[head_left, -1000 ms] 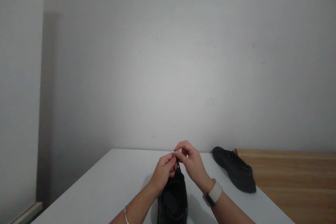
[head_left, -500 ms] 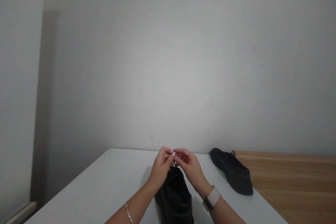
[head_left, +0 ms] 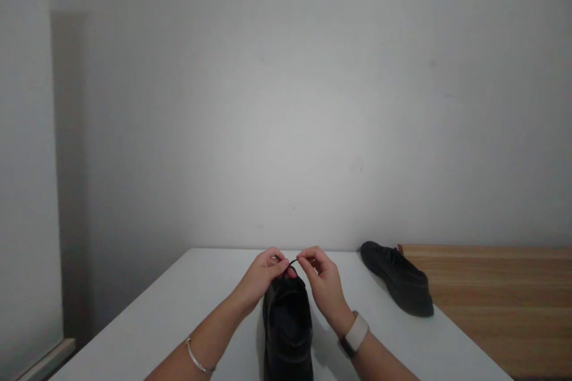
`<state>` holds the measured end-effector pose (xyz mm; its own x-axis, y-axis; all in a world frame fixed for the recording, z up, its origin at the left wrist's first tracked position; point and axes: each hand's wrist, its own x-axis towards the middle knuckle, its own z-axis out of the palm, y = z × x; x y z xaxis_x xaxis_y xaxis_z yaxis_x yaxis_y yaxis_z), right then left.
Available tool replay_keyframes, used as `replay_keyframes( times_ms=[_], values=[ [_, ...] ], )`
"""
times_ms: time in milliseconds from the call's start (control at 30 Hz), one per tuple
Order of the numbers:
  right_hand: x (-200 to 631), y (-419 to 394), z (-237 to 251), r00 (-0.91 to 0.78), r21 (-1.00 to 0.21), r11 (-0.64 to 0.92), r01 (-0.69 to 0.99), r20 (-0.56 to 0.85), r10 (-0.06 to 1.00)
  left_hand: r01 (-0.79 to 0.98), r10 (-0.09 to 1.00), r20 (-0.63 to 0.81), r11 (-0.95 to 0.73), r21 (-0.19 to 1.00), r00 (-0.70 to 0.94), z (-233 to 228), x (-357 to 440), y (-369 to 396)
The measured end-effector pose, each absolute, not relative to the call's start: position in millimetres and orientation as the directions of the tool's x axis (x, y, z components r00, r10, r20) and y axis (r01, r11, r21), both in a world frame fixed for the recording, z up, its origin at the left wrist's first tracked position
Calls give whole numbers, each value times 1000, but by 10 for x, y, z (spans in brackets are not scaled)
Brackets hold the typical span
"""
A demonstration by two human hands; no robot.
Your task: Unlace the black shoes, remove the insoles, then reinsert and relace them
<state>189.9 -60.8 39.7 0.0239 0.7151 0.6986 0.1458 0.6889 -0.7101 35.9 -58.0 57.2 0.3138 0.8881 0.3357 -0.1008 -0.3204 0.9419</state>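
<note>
The shoe is black, matte, low-cut, with its opening toward the camera and its toe pointing away; it stands upright on the white surface, between the two forearms; its lower edge is cut off by the frame. A thin black lace arches above the toe end; the left hand pinches one end of it between thumb and fingertips; the right hand pinches the other end likewise; the two hands are close together, just apart, with the lace bridging the gap. No brand, label or writing can be read on the shoe; it is too dark to show any. A thin bracelet sits on the left wrist; a watch with a pale band sits on the right wrist; no writing can be read on it. A second black shoe lies to the right, well apart, at the seam where the white surface meets a wooden top; it shows no readable marking. A plain grey wall stands behind.
</note>
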Motion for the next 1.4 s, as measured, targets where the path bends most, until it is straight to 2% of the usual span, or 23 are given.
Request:
replay_keyframes(
  times_ms=[133,200,233,267,333,400,433,500,567,667,767,867,967,1067,1133,1233,1400],
  values=[
    [2007,-796,454,-173,-562,791,241,777,605,-58,893,313,-311,949,322,602,310,-662],
    [2054,-836,453,-246,-545,804,238,767,593,85,873,378,-421,903,308,623,306,-697],
    [2069,-834,446,-259,-560,798,223,755,603,192,845,440,-506,841,304,633,307,-714],
    [2076,-817,437,-256,-590,781,204,738,624,311,799,514,-597,739,312,641,308,-731],
    [2064,-754,419,-221,-669,725,164,692,688,512,652,650,-740,435,390,642,309,-758],
    [2021,-683,410,-232,-749,654,109,620,749,590,492,695,-798,120,524,618,302,-770],
    [1993,-654,409,-271,-783,617,77,579,769,591,426,692,-806,-1,583,598,295,-770],
    [1936,-622,412,-352,-836,549,17,509,785,578,340,683,-802,-147,646,555,278,-762],
    [1899,-612,414,-358,-867,498,-28,474,805,583,310,702,-792,-182,641,521,265,-754],
    [1923,-598,404,-260,-874,484,-40,477,840,605,332,746,-788,-118,578,500,261,-758],
    [2053,-566,371,-194,-836,543,84,521,831,622,399,780,-783,17,482,474,223,-777],
    [2231,-539,309,-141,-751,591,294,577,804,621,520,766,-757,206,379,392,93,-798],
    [2350,-537,242,-109,-725,570,387,578,809,580,669,695,-685,441,263,306,-33,-832],
    [2351,-566,227,-104,-740,567,360,572,813,379,790,589,-605,700,173,313,13,-878],
    [2305,-601,263,-104,-749,578,323,580,808,180,831,527,-554,813,180,364,143,-884],
    [2233,-666,355,-122,-756,590,283,582,804,3,841,490,-504,864,230,427,367,-802],
    [2187,-724,450,-158,-744,625,234,606,780,-27,853,458,-467,884,252,401,541,-577]
  ],
)
